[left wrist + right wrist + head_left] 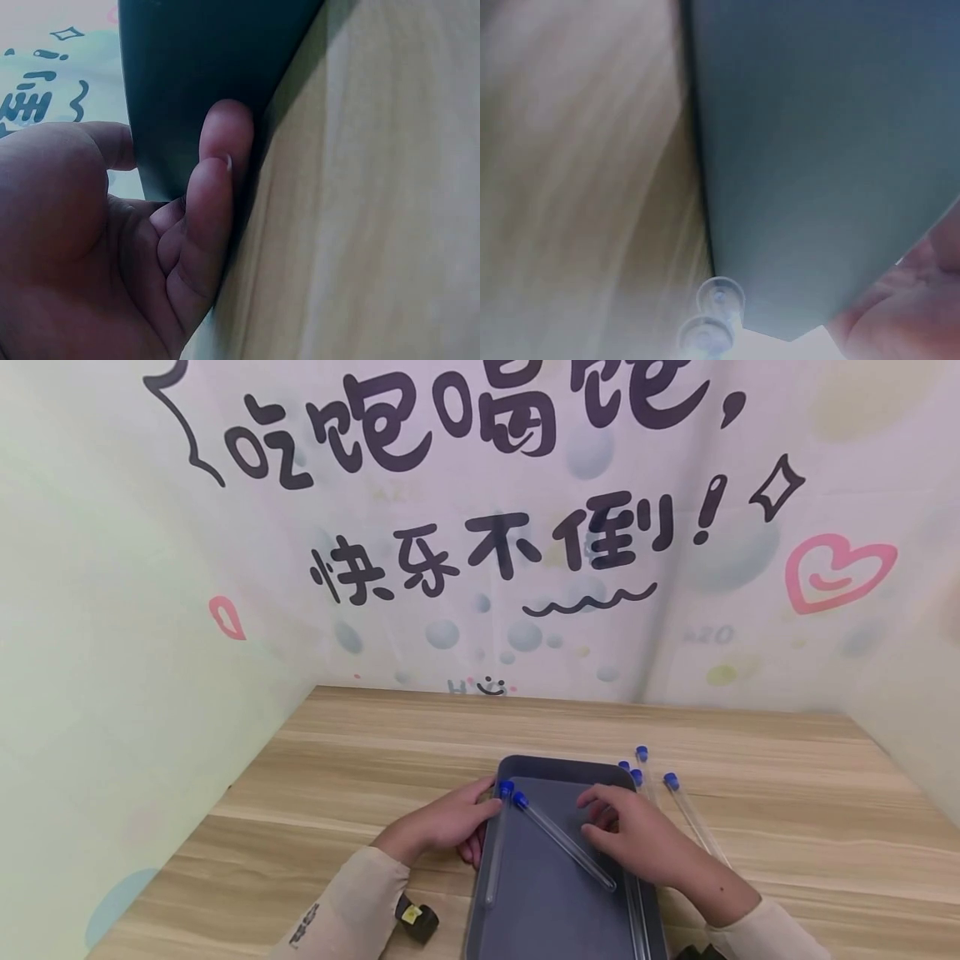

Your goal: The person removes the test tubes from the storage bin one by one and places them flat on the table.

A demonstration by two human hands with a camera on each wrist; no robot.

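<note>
My left hand (448, 818) holds the left side of a dark grey tray (555, 927). In the left wrist view its fingers (210, 210) rest against the tray's outer wall (202, 67), and the thumb reaches toward the rim. My right hand (633, 831) hovers over the tray's right part with loosely bent fingers and nothing visible between them. Inside the tray, one clear test tube with a blue cap (497, 852) lies along the left wall. Another capped test tube (566, 839) lies slantwise in the middle. Clear tube (637, 914) lengths run along the right wall, partly behind my right hand.
Right of the tray, several blue-capped test tubes lie on the wooden table (360, 760), one of them slantwise (693, 814). In the right wrist view two rounded tube ends (720, 296) stand beside the tray wall. A printed curtain (480, 635) hangs behind the table.
</note>
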